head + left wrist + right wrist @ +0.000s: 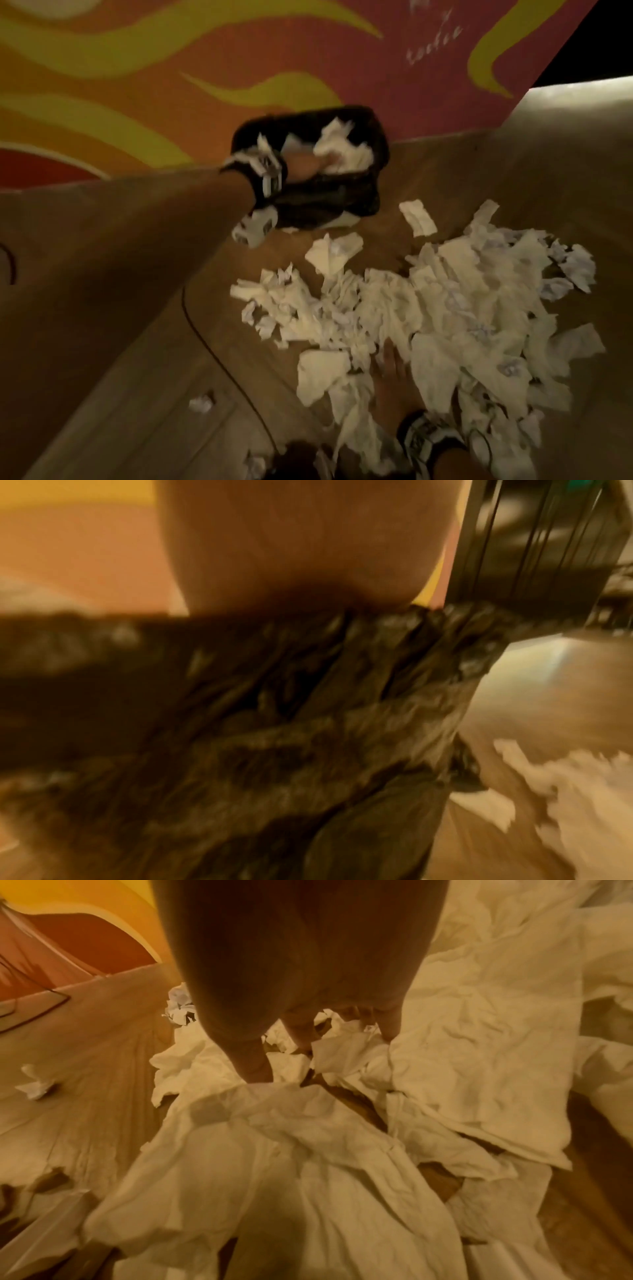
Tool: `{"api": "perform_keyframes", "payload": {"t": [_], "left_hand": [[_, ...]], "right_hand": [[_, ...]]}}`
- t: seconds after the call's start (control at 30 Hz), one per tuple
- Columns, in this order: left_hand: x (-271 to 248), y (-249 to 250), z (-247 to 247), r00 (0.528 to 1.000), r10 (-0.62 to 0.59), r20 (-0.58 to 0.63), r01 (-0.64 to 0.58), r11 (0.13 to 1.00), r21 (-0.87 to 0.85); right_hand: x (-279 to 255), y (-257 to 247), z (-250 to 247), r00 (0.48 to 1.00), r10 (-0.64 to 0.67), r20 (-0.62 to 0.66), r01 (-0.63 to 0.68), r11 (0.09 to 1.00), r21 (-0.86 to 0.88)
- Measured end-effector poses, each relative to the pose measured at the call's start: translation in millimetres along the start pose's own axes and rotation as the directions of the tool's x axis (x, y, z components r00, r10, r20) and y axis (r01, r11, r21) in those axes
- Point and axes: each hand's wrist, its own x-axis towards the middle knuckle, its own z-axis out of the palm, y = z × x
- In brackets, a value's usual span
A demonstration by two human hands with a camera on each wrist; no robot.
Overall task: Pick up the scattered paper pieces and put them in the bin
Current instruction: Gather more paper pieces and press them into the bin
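Observation:
A black bag-lined bin (329,202) stands on the wooden floor against the wall, with white paper (342,147) inside it. My left hand (308,164) reaches over its near rim into the opening. In the left wrist view only my palm (301,547) shows above the crinkled bag (274,723), and the fingers are hidden. A large pile of torn and crumpled paper pieces (445,308) covers the floor at right. My right hand (390,373) lies on the pile's near side. In the right wrist view the right hand (322,1053) has straight, spread fingers whose tips touch the sheets (308,1150).
An orange wall with yellow flame shapes (137,85) rises behind the bin. A thin black cable (212,356) runs across the floor left of the pile. One small crumpled piece (202,404) lies apart at lower left. A dark slatted frame (531,547) stands beyond the bin.

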Motion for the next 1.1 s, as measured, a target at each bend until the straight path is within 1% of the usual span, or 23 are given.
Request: {"api": "perform_keyframes", "payload": {"t": [0.1,0.13,0.2,0.27,0.3,0.37,0.4,0.43,0.47,0.5,0.57,0.6,0.63,0.67,0.7,0.73,0.77,0.83,0.9,0.93,1.0,1.07,1.1], "left_hand": [[-14.5,7.3,-23.7,0.996,0.082,0.035,-0.089,0.962,0.257],[-21.4,7.2,-25.3,0.993,0.118,0.009,-0.114,0.925,0.361],[-45.5,9.2,-21.3,0.984,0.152,-0.09,-0.092,0.875,0.476],[-74.7,6.6,-9.0,0.957,0.229,-0.178,-0.119,0.871,0.478],[-88.9,2.2,-2.8,0.932,0.29,-0.22,-0.168,0.879,0.447],[-120.4,-11.5,11.6,0.847,0.429,-0.315,-0.33,0.888,0.321],[-136.0,-22.9,22.8,0.811,0.463,-0.356,-0.391,0.883,0.259],[-153.1,-36.2,37.4,0.797,0.467,-0.382,-0.417,0.884,0.21],[-169.3,-53.7,55.7,0.804,0.436,-0.405,-0.404,0.9,0.167],[-185.2,-73.6,76.3,0.837,0.355,-0.415,-0.337,0.934,0.12],[-214.9,-121.4,121.4,0.923,0.069,-0.378,-0.078,0.997,-0.009],[-226.8,-151.4,147.0,0.943,-0.087,-0.322,0.077,0.996,-0.045],[-241.0,-180.6,175.3,0.945,-0.232,-0.232,0.234,0.972,-0.019],[-254.9,-207.4,204.4,0.933,-0.332,-0.137,0.34,0.939,0.043],[-270.3,-232.0,234.2,0.906,-0.42,-0.047,0.423,0.9,0.104],[-284.2,-254.2,262.6,0.875,-0.484,-0.009,0.482,0.871,0.095],[-297.1,-265.3,284.9,0.841,-0.541,0.004,0.54,0.841,0.016],[-314.9,-273.9,322.5,0.833,-0.554,0.013,0.552,0.828,-0.096],[-322.8,-259.7,342.7,0.85,-0.522,0.069,0.526,0.834,-0.169],[-322.7,-254.8,352.5,0.857,-0.505,0.101,0.515,0.835,-0.194],[-324.2,-233.9,352.2,0.876,-0.454,0.162,0.48,0.853,-0.205],[-325.6,-216.7,351.4,0.881,-0.421,0.216,0.467,0.849,-0.247],[-327.8,-204.4,346.6,0.87,-0.416,0.264,0.483,0.824,-0.297]], "right_hand": [[-1.3,-1.6,-0.5,0.999,0.024,0.026,-0.023,0.999,-0.029],[-0.5,-1.7,-3.3,0.999,0.02,0.029,-0.019,0.999,-0.025],[0.8,-0.1,0.8,1.0,0.019,0.023,-0.018,0.999,-0.033],[0.0,0.6,0.8,1.0,0.016,0.018,-0.015,0.998,-0.056],[-0.1,0.6,1.1,1.0,0.011,0.008,-0.01,0.998,-0.069],[1.6,1.1,2.0,1.0,0.008,-0.003,-0.008,0.997,-0.078],[1.9,1.1,2.4,1.0,0.008,-0.005,-0.008,0.997,-0.083],[2.6,1.5,3.2,1.0,0.006,-0.012,-0.007,0.996,-0.089],[3.1,1.5,4.7,1.0,0.007,-0.024,-0.009,0.996,-0.092],[3.2,1.5,5.6,0.999,0.005,-0.031,-0.008,0.995,-0.098],[3.0,1.6,3.7,1.0,0.003,-0.025,-0.005,0.995,-0.095],[4.3,3.0,1.5,1.0,0.004,-0.022,-0.006,0.997,-0.075],[5.8,4.7,-1.1,1.0,0.005,-0.022,-0.005,0.999,-0.036],[5.2,6.0,-4.8,1.0,-0.001,-0.021,0.001,1.0,0.009],[3.0,6.6,-9.5,1.0,-0.012,-0.025,0.013,0.999,0.042],[0.1,7.4,-13.2,0.999,-0.021,-0.042,0.023,0.998,0.052],[-4.8,7.3,-17.1,0.997,-0.026,-0.074,0.029,0.999,0.044],[-19.9,1.9,-25.1,0.974,-0.073,-0.214,0.078,0.997,0.018],[-39.0,-11.5,-29.7,0.927,-0.203,-0.315,0.202,0.979,-0.034],[-48.9,-20.9,-26.9,0.914,-0.287,-0.286,0.279,0.958,-0.068],[-64.8,-42.8,-11.5,0.899,-0.427,-0.101,0.415,0.902,-0.119],[-72.6,-65.7,8.6,0.87,-0.481,0.106,0.492,0.86,-0.137],[-73.3,-76.2,17.9,0.847,-0.495,0.194,0.523,0.84,-0.141]]}}
